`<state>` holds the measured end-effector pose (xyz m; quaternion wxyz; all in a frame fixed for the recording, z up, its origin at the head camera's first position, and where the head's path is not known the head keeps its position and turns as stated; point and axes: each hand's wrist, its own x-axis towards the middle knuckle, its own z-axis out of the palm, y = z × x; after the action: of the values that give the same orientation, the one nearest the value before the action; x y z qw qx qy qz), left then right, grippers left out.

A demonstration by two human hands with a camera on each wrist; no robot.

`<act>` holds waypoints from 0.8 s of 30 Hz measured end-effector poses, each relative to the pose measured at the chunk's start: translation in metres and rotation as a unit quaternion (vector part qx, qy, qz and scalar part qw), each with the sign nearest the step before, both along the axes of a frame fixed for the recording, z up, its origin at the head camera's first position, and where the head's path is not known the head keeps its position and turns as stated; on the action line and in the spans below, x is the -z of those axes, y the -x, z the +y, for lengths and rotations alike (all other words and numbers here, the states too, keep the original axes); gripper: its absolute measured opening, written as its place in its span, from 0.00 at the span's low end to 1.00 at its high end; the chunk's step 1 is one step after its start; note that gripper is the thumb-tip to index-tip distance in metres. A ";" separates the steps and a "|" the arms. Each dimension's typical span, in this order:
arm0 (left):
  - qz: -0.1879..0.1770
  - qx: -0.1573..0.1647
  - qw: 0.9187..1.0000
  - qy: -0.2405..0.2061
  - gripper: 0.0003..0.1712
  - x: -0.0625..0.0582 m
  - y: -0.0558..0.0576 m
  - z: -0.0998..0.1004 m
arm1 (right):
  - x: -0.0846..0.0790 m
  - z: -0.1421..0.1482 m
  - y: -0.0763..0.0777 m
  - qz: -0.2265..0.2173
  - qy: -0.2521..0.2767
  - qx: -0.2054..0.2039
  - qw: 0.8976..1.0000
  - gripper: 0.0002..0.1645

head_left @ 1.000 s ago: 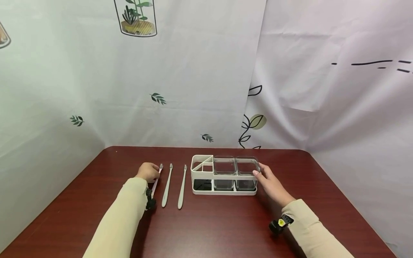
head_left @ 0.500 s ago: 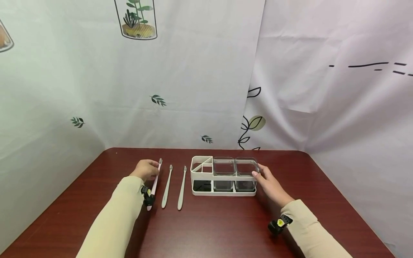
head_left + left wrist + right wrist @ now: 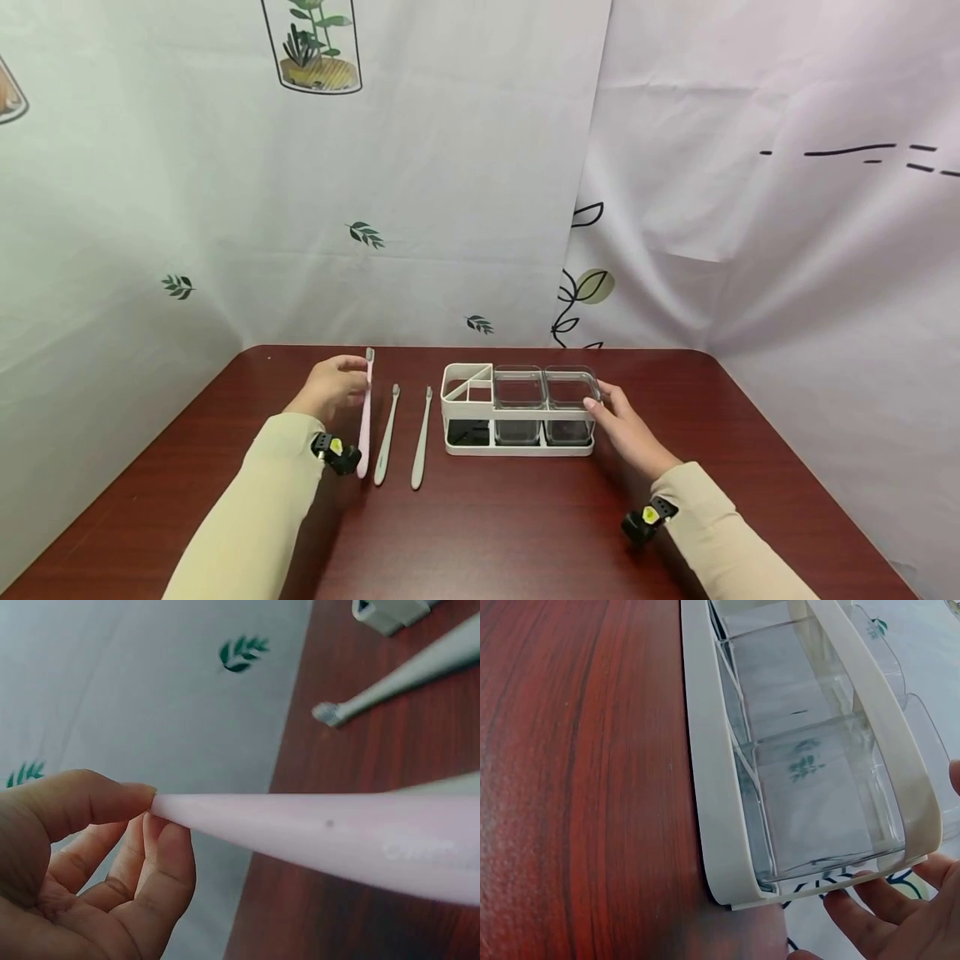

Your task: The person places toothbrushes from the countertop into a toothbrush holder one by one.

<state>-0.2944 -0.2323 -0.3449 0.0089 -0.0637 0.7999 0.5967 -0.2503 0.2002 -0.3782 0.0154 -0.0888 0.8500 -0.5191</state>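
My left hand (image 3: 327,390) pinches a pink toothbrush (image 3: 365,429) between thumb and fingers; the left wrist view shows the grip on the handle's narrow part (image 3: 169,806). The brush stands steeply, bristle head up, above the table. To its right lie a grey-green toothbrush (image 3: 386,446) and a second grey-green toothbrush (image 3: 421,450), heads pointing away. A white toothbrush holder (image 3: 519,451) stands right of them, with two clear cups in its right part. My right hand (image 3: 630,429) grips the holder's right end, thumb in front and fingers behind, partly hidden.
The dark red wooden table (image 3: 480,533) ends at a white patterned cloth (image 3: 465,167) hanging behind and at the sides. At its left end the holder has small divided slots (image 3: 470,388). Each wrist carries a black camera (image 3: 640,527).
My left hand has lifted the pink toothbrush off the table and drawn slightly left, and the brush has turned more upright. My right hand stays at the holder's right end.
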 end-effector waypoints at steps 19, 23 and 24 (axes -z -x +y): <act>0.053 -0.051 0.992 -0.100 0.32 -0.039 -0.017 0.031 | 0.001 0.001 0.002 0.010 -0.005 -0.004 1.000 0.37; 0.063 -0.062 0.988 -0.128 0.32 -0.048 -0.021 0.040 | 0.000 0.001 0.001 0.001 0.002 -0.008 1.000 0.37; 0.068 -0.063 0.986 -0.136 0.32 -0.050 -0.022 0.043 | 0.000 0.001 0.001 -0.001 0.006 -0.009 1.000 0.38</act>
<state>-0.2721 -0.1893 -0.2951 -0.0748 -0.0718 0.7043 0.7023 -0.2515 0.2012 -0.3778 0.0206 -0.0960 0.8461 -0.5239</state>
